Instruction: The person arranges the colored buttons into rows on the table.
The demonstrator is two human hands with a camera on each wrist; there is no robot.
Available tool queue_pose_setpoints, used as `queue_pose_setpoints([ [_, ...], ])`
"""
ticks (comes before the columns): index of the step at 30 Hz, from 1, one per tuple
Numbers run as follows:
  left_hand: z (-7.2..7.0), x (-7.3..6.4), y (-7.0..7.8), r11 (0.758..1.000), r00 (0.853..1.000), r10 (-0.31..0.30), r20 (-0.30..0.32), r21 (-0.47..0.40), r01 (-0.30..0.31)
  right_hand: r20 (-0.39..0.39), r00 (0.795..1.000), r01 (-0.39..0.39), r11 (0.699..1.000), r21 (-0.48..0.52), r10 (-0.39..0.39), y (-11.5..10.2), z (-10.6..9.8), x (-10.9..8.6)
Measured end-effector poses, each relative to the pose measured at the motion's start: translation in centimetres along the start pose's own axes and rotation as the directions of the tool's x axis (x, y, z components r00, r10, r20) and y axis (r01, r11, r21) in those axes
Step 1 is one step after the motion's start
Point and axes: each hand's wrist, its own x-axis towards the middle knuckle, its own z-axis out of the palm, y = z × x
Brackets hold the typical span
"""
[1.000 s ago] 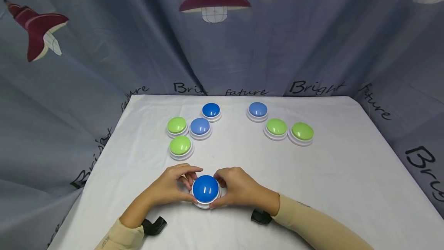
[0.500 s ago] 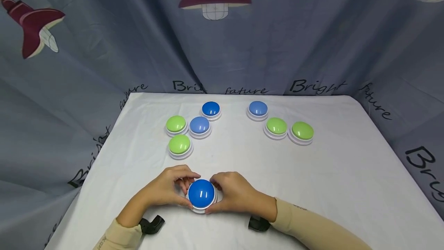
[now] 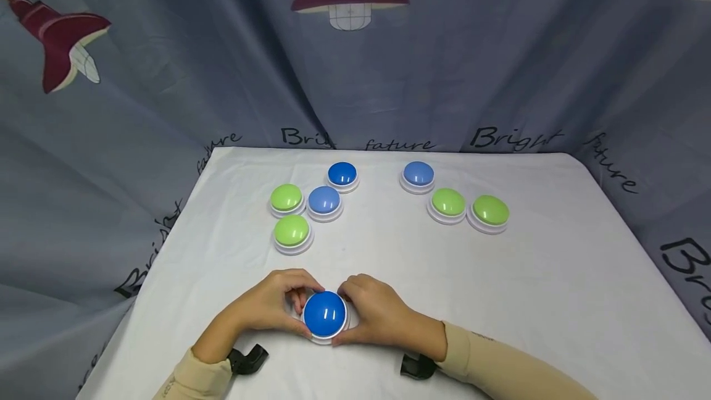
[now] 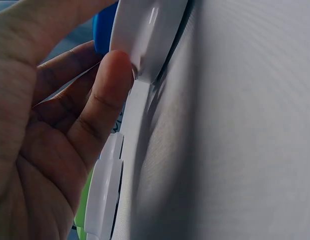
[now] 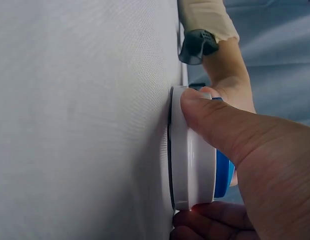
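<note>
A push button with a glossy blue dome and white round base [image 3: 324, 313] is on the white table near its front, between both hands. My left hand [image 3: 270, 303] holds its left side, with the thumb on the base and the index finger at the far rim. From the other side my right hand [image 3: 379, 313] grips the white base [image 5: 192, 150], thumb in front and fingers curled behind. In the right wrist view the base's underside lies close along the tablecloth. The left wrist view shows the thumb against the base [image 4: 144, 35].
Left of centre are two green buttons [image 3: 286, 197] [image 3: 291, 231], a light blue button [image 3: 324, 200] and a dark blue button [image 3: 342, 173]. Farther right stand another light blue button [image 3: 418, 173] and two green ones [image 3: 448, 202] [image 3: 490, 211]. A grey curtain [image 3: 444, 66] hangs behind the table.
Both hands have brought the blue button slightly toward the table's front. The left index finger has come onto its far rim. The other buttons stay in place; the head view shifts a little.
</note>
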Motion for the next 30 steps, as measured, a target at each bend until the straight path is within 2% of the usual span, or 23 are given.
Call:
queue_pose_setpoints([
  [4,0.4,-0.4,-2.0,1.000,1.000,-0.016,0.010,0.013,0.016,0.003,1.000,-0.005,1.000,0.013,0.005,-0.1,0.3,-0.2],
  [8,0.4,-0.6,-2.8,1.000,0.999,-0.003,0.032,0.016,0.003,-0.022,1.000,0.014,1.000,0.016,-0.013,-0.1,0.5,-0.3],
  [13,0.2,-0.4,-2.9,1.000,0.999,0.004,0.049,0.025,-0.005,-0.047,0.999,0.013,0.999,0.033,-0.012,0.0,0.6,-0.3],
  [15,0.1,-0.4,-2.8,1.000,0.998,-0.011,0.057,0.028,0.009,-0.040,0.999,0.018,0.999,0.038,-0.017,0.1,0.6,-0.2],
  [19,0.0,-0.2,-2.3,0.996,0.994,-0.077,0.078,0.059,0.072,-0.003,1.000,0.026,0.998,0.058,-0.026,0.3,0.1,-0.1],
  [22,-0.7,-0.1,-1.7,0.989,0.991,-0.116,0.070,0.100,0.109,0.045,0.999,0.021,0.992,0.124,-0.026,0.8,-0.6,0.3],
  [24,-1.4,-0.1,-1.4,0.984,0.992,-0.122,0.027,0.133,0.117,0.080,0.996,0.010,0.982,0.189,-0.026,1.4,-1.1,0.8],
  [27,-2.4,-0.2,-1.1,0.973,0.988,-0.116,-0.105,0.186,0.134,0.117,0.993,-0.010,0.961,0.276,-0.023,2.4,-1.7,1.9],
  [28,-2.7,-0.1,-1.1,0.968,0.981,-0.120,-0.155,0.201,0.151,0.119,0.993,-0.012,0.958,0.288,-0.023,2.7,-1.9,2.3],
  [30,-3.1,0.2,-1.1,0.955,0.954,-0.144,-0.262,0.216,0.203,0.105,0.994,-0.009,0.959,0.284,-0.022,3.4,-2.2,3.2],
])
